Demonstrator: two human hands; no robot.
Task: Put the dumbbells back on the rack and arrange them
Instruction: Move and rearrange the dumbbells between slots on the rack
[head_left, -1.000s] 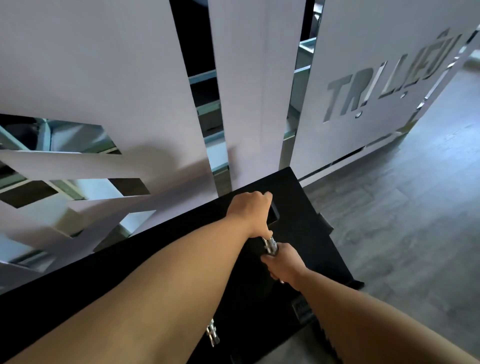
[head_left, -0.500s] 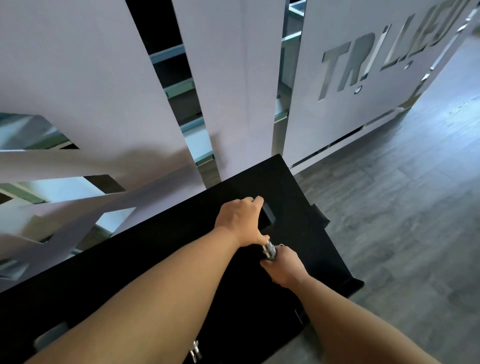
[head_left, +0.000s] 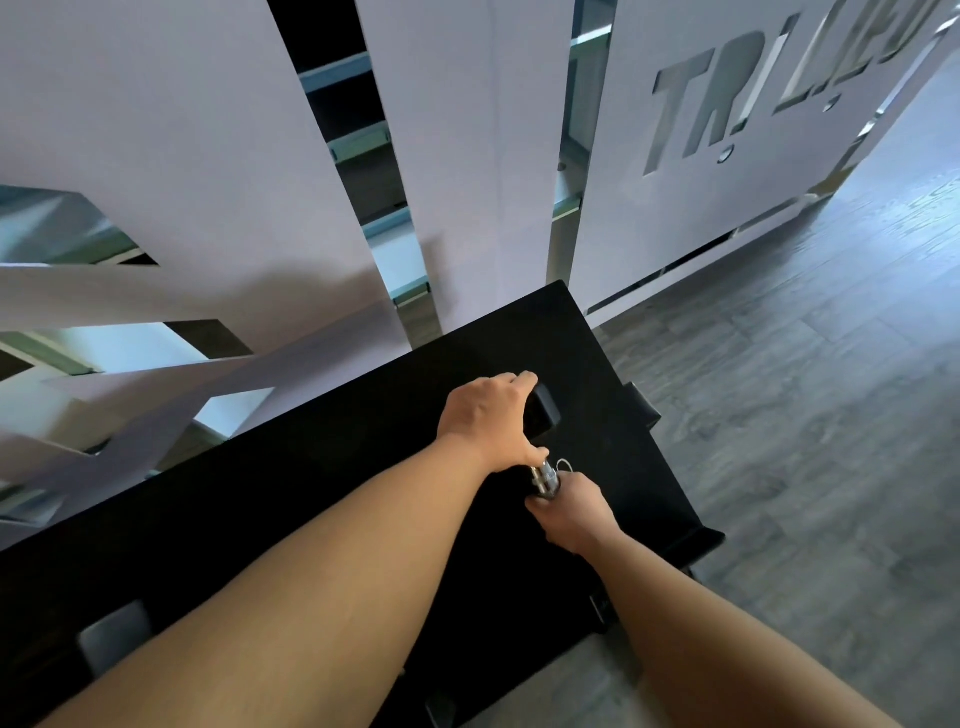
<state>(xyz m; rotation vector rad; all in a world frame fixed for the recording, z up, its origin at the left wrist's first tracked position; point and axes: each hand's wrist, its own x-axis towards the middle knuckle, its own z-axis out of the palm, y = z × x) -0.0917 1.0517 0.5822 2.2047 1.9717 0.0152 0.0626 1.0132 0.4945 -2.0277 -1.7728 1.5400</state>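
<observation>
One dumbbell (head_left: 543, 441) is in hand, lying across the top of the black rack (head_left: 322, 499) near its right end. The left hand (head_left: 485, 421) is cupped over the dumbbell's far black head, fingers curled over its top edge, probably to steady the weight and steer that end into place. The right hand (head_left: 574, 512), just below and nearer the body, is clenched round the chrome handle or near end; only a short stretch of bright metal shows between the two hands. Holding both ends likely lets the heavy piece be slid and squared on the rack rather than dropped.

Counted: two hands, one rack, one dumbbell clearly seen. Well below the left forearm, at the rack's near edge, a grey block (head_left: 111, 639) shows, perhaps another dumbbell head; I cannot tell. Right of the hands lies grey wood floor (head_left: 805, 415).
</observation>
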